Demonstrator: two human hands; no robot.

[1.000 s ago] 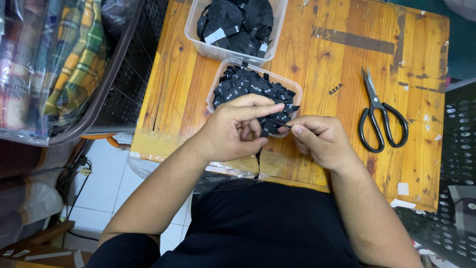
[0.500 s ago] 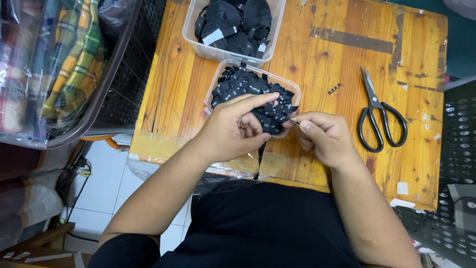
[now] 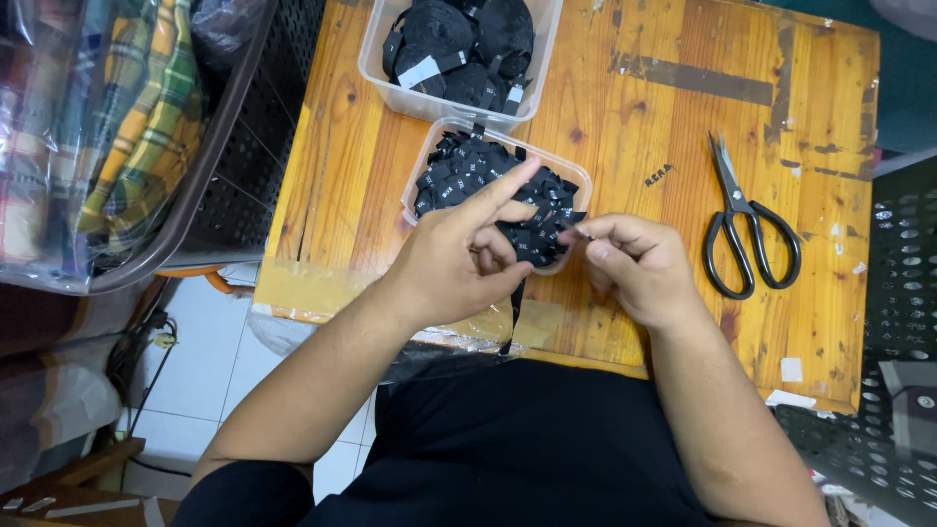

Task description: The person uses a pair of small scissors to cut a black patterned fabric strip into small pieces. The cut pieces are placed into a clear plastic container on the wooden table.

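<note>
A small black woven label point(image 3: 574, 230) is pinched by the right hand point(image 3: 634, 265), apparently drawn clear of the left hand point(image 3: 459, 263) since a moment ago. Left forefinger now extended; a black strip is loosely held over the label tub point(image 3: 415, 185) on the counter point(image 3: 634, 127).

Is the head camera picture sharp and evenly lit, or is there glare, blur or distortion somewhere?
Head view: soft, even light, and only faint shadows under the black-handled scissors on the orange wooden table; both hands look sharp; mild glare on the clear plastic bag of plaid cloth; table edges lean outward, a wide-lens effect.
</note>
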